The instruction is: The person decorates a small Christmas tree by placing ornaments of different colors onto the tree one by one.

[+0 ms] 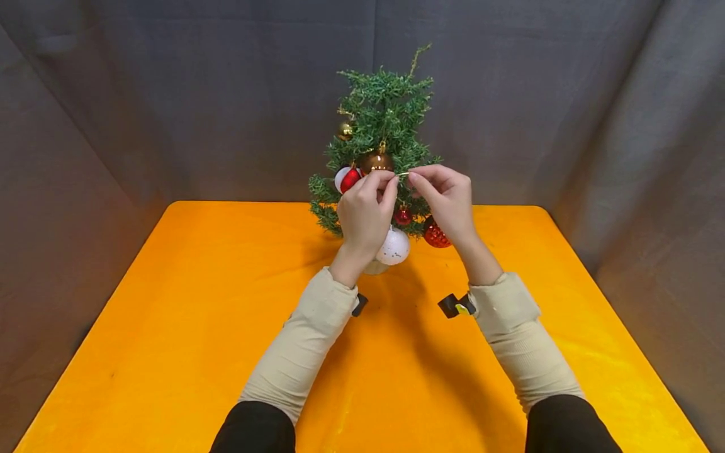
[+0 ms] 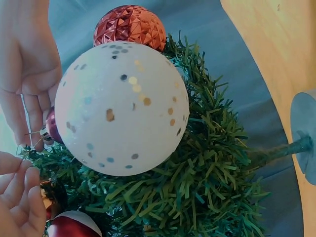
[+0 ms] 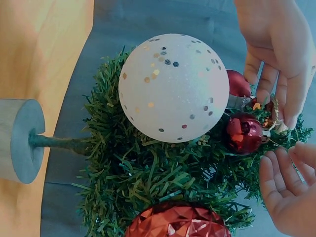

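Note:
Both hands are raised in front of a small artificial Christmas tree (image 1: 385, 107). My left hand (image 1: 365, 214) pinches one end of a thin gold string (image 1: 403, 174) between thumb and forefinger. At its other end the string is pinched by my right hand (image 1: 450, 201), so a short piece spans the gap. Just below hangs a small shiny red bauble (image 3: 244, 134); in the right wrist view a thread runs from its cap toward the fingers. A large white bauble with glitter dots (image 2: 123, 111) hangs lower, between the wrists. Behind the left fingertips sits a brown-gold bauble (image 1: 376, 162).
A red faceted bauble (image 1: 437, 234) hangs at the tree's lower right. To the left are a red-and-white ornament (image 1: 350, 179) and a small gold bauble (image 1: 345, 130). The tree's round base (image 3: 27, 140) stands on an orange table (image 1: 226, 314), with grey curtains (image 1: 226, 94) around it.

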A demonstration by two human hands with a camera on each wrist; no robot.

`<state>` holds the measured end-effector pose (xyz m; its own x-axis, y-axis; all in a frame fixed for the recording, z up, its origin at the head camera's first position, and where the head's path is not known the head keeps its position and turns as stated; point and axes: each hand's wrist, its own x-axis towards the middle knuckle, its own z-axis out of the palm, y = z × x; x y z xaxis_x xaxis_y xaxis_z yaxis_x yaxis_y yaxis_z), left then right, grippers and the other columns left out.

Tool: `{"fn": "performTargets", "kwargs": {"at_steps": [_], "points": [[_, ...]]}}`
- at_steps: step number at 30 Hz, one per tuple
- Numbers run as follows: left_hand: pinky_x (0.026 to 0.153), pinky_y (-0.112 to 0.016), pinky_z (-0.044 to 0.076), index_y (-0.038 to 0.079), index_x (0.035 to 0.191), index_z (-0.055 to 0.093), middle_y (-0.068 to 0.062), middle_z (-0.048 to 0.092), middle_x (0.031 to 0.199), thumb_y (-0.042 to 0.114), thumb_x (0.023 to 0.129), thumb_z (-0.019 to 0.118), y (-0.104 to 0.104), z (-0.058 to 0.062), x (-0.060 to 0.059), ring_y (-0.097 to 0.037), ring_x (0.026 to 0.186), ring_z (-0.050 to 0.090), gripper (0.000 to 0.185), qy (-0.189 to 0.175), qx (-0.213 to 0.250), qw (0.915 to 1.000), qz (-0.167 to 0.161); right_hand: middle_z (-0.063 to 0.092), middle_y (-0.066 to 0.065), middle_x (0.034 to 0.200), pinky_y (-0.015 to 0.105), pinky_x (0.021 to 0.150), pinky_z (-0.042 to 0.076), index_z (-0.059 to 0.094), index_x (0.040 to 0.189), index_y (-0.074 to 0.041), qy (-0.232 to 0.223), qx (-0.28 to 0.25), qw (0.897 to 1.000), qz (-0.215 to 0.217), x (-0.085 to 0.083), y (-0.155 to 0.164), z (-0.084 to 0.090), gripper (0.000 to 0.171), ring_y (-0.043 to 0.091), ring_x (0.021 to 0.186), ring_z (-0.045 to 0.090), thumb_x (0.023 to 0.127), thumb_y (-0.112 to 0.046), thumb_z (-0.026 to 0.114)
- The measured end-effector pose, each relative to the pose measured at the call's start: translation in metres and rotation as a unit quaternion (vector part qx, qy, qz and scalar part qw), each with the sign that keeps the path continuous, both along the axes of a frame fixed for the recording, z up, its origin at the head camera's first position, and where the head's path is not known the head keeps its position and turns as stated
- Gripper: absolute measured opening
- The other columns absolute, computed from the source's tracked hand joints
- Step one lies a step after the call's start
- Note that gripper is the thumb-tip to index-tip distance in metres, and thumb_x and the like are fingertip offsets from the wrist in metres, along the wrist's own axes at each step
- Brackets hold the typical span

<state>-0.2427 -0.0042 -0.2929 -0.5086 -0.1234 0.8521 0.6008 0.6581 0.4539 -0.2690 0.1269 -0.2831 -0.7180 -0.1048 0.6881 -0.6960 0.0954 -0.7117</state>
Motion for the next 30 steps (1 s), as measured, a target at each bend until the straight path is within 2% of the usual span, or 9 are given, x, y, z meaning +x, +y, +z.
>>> {"fn": "performTargets", "kwargs": {"at_steps": [5, 12, 23, 30], "points": [[0.042, -0.021, 0.036, 0.004, 0.085, 0.067, -0.002, 0.065, 0.072, 0.014, 0.085, 0.06, 0.001, 0.0, -0.002, -0.012, 0.049, 0.051, 0.013, -0.004, -0.001, 0.9996, 0.028, 0.062, 0.025, 0.083, 0.026, 0.062, 0.051, 0.064, 0.089, 0.014, -0.009, -0.001, 1.0, -0.001, -0.001, -0.004, 0.003, 0.014, 0.017, 0.061, 0.06, 0.084, 0.003, 0.058], [0.041, -0.022, 0.034, 0.005, 0.085, 0.068, -0.001, 0.065, 0.07, 0.014, 0.085, 0.06, 0.002, -0.001, -0.005, -0.012, 0.046, 0.047, 0.012, -0.022, -0.011, 0.9986, 0.046, 0.06, 0.031, 0.078, 0.022, 0.058, 0.05, 0.061, 0.09, 0.019, -0.035, 0.023, 0.999, -0.02, 0.014, -0.012, 0.017, 0.015, 0.009, 0.059, 0.058, 0.084, 0.006, 0.055], [0.04, -0.021, 0.034, 0.007, 0.084, 0.069, 0.0, 0.062, 0.069, 0.015, 0.086, 0.057, 0.001, -0.002, -0.003, -0.011, 0.045, 0.045, 0.015, -0.042, -0.022, 0.9981, 0.039, 0.064, 0.021, 0.076, 0.022, 0.057, 0.05, 0.066, 0.092, 0.011, -0.042, 0.053, 0.996, -0.054, -0.003, -0.005, -0.001, 0.015, 0.006, 0.06, 0.059, 0.084, -0.001, 0.06], [0.041, -0.021, 0.035, 0.008, 0.083, 0.07, -0.002, 0.062, 0.075, 0.017, 0.086, 0.058, 0.0, -0.004, -0.003, -0.013, 0.047, 0.046, 0.015, -0.061, -0.039, 0.9962, 0.049, 0.065, 0.02, 0.076, 0.014, 0.057, 0.047, 0.067, 0.091, 0.008, -0.026, 0.096, 0.992, -0.072, -0.001, -0.002, -0.004, 0.014, 0.031, 0.061, 0.059, 0.083, -0.002, 0.061]]}}
